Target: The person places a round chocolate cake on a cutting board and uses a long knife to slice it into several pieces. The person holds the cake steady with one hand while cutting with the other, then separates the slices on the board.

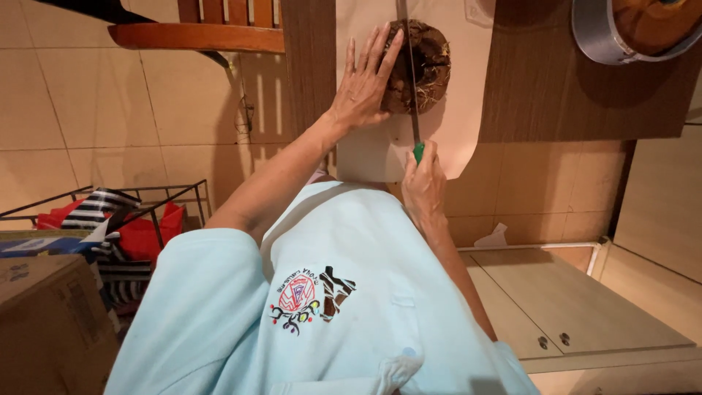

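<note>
Fingers of the open left hand (363,84) steadying the coconut (418,66) risk a cut if the knife (412,73) gripped by the right hand (423,183) slips off the husk.

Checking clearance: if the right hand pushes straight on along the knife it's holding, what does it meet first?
Probably the brown fibrous coconut. The right hand grips a green-handled knife whose blade already lies across it on the pale cutting board. The left hand sits just beside that line; depth is unclear.
</note>
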